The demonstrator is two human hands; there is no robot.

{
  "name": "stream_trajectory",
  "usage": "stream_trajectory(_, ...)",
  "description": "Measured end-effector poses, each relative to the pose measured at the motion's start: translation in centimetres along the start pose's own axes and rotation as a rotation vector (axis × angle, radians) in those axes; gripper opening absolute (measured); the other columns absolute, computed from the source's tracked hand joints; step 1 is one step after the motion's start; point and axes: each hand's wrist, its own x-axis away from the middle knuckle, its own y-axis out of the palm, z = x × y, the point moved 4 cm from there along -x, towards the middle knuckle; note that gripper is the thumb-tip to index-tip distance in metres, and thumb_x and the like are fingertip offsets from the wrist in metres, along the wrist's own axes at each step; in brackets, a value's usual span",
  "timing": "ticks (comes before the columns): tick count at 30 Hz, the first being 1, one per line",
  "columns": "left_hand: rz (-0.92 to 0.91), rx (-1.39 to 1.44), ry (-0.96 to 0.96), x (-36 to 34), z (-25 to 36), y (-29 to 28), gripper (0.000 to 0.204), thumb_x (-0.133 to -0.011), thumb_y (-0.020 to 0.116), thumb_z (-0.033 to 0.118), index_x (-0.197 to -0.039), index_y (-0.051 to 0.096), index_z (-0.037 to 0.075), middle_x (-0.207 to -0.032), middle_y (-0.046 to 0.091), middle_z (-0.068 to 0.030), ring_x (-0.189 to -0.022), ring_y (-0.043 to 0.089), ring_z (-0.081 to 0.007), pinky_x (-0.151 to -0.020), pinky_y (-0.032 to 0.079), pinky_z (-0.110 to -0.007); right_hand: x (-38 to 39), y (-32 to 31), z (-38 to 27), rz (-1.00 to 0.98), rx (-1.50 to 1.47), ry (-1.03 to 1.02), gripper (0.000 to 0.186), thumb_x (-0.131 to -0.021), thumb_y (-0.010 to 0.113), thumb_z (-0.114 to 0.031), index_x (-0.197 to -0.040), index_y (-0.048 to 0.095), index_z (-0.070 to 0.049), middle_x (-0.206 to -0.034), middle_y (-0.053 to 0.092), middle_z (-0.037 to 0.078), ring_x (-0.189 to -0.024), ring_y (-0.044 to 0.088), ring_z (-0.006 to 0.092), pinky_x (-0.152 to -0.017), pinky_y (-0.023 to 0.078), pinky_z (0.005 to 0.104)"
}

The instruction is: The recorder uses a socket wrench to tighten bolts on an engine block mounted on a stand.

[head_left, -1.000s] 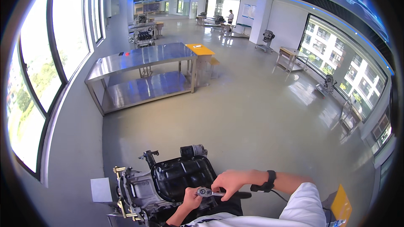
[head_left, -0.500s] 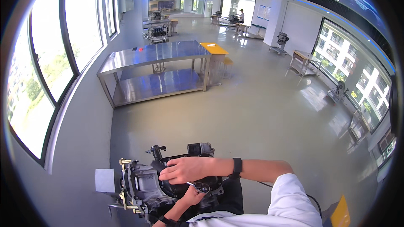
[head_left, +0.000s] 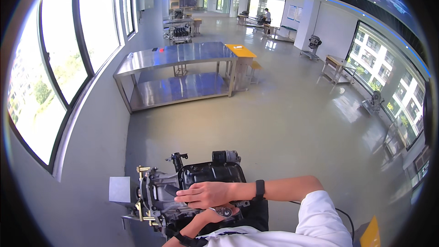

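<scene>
A ratchet wrench lies over the near side of an engine on a stand. Its round head shows at my left hand, whose fingers close about it, partly hidden. My right hand lies across the handle with its fingers pointing left; a dark handle end sticks out past the fingertips. Beneath and beyond the hands is the engine's black oil pan, edged with bolts. To the left sits the grey metal housing. The socket end of the wrench is hidden.
Brass-coloured stand arms and a grey square post stand left of the engine, near the wall. A steel workbench with a yellow-topped table is ahead. A yellow panel rises at lower right. Another person stands far off.
The view has shifted, so the room sits further right. My right hand has moved nearer on the engine, uncovering more of the oil pan, and the wrench has swung with it.
</scene>
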Motion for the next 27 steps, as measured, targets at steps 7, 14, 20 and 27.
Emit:
stream_trajectory(7,0.357,0.322,0.089,-0.3,1.3,-1.2,0.042,-0.092,0.056,0.024,-0.055,0.049,0.005,-0.049,0.043,0.0026,-0.045,0.036,-0.0096,-0.044,0.028,-0.032,4.8,-4.5,2.2,-0.083,0.162,0.487,0.013,-0.073,0.063,-0.012,-0.084,0.059,-0.007,-0.121,0.053,0.012,-0.123,0.045,0.0246,-0.1,0.036,0.0428)
stream_trajectory(14,0.522,0.286,0.064,-3.8,-1.7,-2.6,0.027,-0.085,0.059,0.012,-0.063,0.053,-0.002,-0.048,0.04,-0.0065,-0.045,0.036,-0.0107,-0.043,0.03,-0.032,12.6,-8.4,-4.3,-0.36,-0.386,1.335,0.018,-0.081,0.061,-0.019,-0.08,0.054,-0.002,-0.064,0.059,0.013,-0.061,0.057,0.0335,-0.065,0.047,0.0405)
stream_trajectory(20,0.406,0.081,0.203,-2.7,2.1,-1.4,0.016,-0.081,0.058,0.009,-0.071,0.062,-0.002,-0.058,0.054,-0.02,-0.054,0.057,-0.0358,-0.05,0.044,-0.037,12.0,-3.9,-10.8,-0.269,-1.034,1.324,0.03,-0.084,0.064,-0.027,-0.077,0.059,0.002,-0.059,0.054,0.005,-0.054,0.048,0.0107,-0.052,0.04,0.03)
stream_trajectory(27,0.401,0.187,0.366,-2.7,1.3,-1.5,0.022,-0.079,0.059,0.011,-0.062,0.05,0.0,-0.05,0.043,-0.0151,-0.042,0.042,-0.0303,-0.044,0.036,-0.038,14.4,-6.0,-3.5,-0.469,-0.684,1.12,0.02,-0.069,0.063,-0.023,-0.082,0.065,-0.009,-0.066,0.063,0.007,-0.061,0.06,0.0238,-0.057,0.045,0.0361)
